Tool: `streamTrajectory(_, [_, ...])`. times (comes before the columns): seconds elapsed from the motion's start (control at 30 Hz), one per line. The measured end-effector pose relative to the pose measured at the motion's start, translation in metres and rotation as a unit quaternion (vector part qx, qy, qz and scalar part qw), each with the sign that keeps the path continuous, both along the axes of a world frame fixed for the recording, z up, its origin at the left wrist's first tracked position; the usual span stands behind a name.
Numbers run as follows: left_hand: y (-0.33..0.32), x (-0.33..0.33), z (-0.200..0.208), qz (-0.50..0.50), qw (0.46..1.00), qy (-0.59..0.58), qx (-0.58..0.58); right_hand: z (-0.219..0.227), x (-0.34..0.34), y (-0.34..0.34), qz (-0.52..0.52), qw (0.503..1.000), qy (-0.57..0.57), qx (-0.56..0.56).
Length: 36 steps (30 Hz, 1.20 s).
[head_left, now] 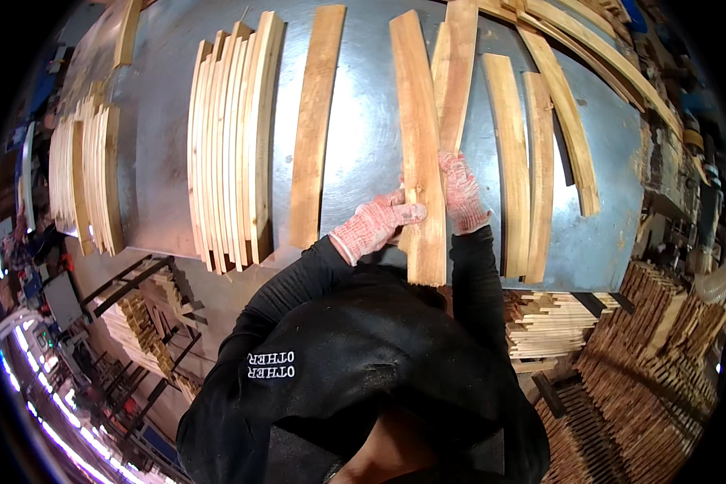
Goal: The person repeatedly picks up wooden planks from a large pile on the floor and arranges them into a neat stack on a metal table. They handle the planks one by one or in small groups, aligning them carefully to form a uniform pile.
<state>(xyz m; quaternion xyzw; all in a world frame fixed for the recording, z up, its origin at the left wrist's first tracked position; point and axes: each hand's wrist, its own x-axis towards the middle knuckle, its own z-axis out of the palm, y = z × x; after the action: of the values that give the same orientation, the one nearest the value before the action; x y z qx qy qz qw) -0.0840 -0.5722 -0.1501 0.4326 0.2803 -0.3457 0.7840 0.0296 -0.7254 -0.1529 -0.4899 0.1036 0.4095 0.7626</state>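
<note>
A long curved wooden slat [422, 153] was seen lying lengthwise on the grey metal table [363, 145], its near end reaching past the table's front edge toward the person's chest. It was gripped from both sides near that lower end. The left hand [377, 224], in a red-and-white knitted glove, was curled against the slat's left edge, fingers closed over the wood. The right hand [462, 192], gloved alike, was laid on the slat's right edge with the fingers bent and pressed down, where a second slat [453, 68] was crossed beneath or beside the first; which of the two lay on top could not be told.

Just right of the hands, two more curved slats [524, 177] were laid side by side, touching, and a longer slat [569, 121] was angled beyond them. To the left, a single slat [315, 129] was set apart on the bare metal, and further left a tight stack of slats [232, 145] was stood on edge. Another such bundle [85, 181] was placed at the table's far left edge. Black sleeves were worn on both forearms. Below the table on the right, stacked short boards [552, 323] and a large heap of dark timber [653, 371] were visible.
</note>
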Motion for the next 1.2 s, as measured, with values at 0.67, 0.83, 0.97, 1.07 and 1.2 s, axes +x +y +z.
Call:
streamTrajectory(0.67, [0.074, -0.038, -0.014, 0.065, 0.757, -0.077, 0.646, -0.026, -0.034, 0.060, 0.156, 0.853, -0.340, -0.364])
streamTrajectory(0.83, [0.105, -0.051, -0.027, 0.051, 0.729, -0.030, 0.682, -0.020, 0.012, 0.070, 0.189, 0.846, -0.337, -0.367])
streamTrajectory(0.97, [0.108, -0.049, -0.034, 0.021, 0.838, -0.006, 0.545, 0.053, 0.118, 0.080, 0.211, 0.657, -0.521, -0.503])
streamTrajectory(1.07, [0.081, -0.041, -0.004, -0.006, 0.762, 0.070, 0.644, 0.077, 0.252, 0.094, 0.171, 0.462, -0.640, -0.590])
streamTrajectory(1.2, [0.095, -0.084, -0.015, 0.095, 0.713, 0.047, 0.693, 0.040, 0.409, 0.091, 0.171, 0.343, -0.729, -0.567])
